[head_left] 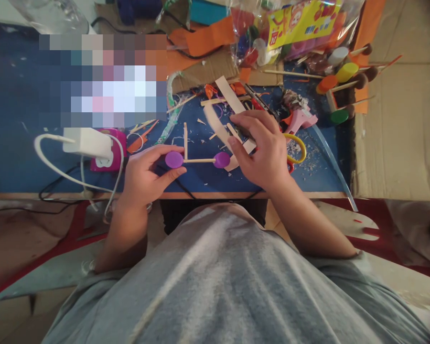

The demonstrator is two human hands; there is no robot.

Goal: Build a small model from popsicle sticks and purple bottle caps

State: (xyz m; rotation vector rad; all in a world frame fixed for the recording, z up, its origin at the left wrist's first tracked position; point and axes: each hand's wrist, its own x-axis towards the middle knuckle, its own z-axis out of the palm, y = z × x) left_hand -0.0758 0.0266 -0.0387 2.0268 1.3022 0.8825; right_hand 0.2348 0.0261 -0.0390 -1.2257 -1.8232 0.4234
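My left hand (145, 174) pinches a purple cap (174, 159) that sits on one end of a thin wooden stick (199, 160). A second purple cap (221, 160) is on the stick's other end, and a short upright stick (185, 140) rises from near the left cap. My right hand (263, 150) is curled round a dark tool (252, 98) and a pale flat wooden strip (215, 122), its fingertips just right of the second cap. Both hands hover over the near edge of a blue table (17, 157).
A white charger (88, 142) on a pink block (112, 162) with white cable lies to the left. Yellow-handled scissors (298, 145), a pink object (301, 119), shavings, coloured caps on sticks (344, 71), a clear bag of parts (294, 26) and cardboard (397, 119) lie right and behind.
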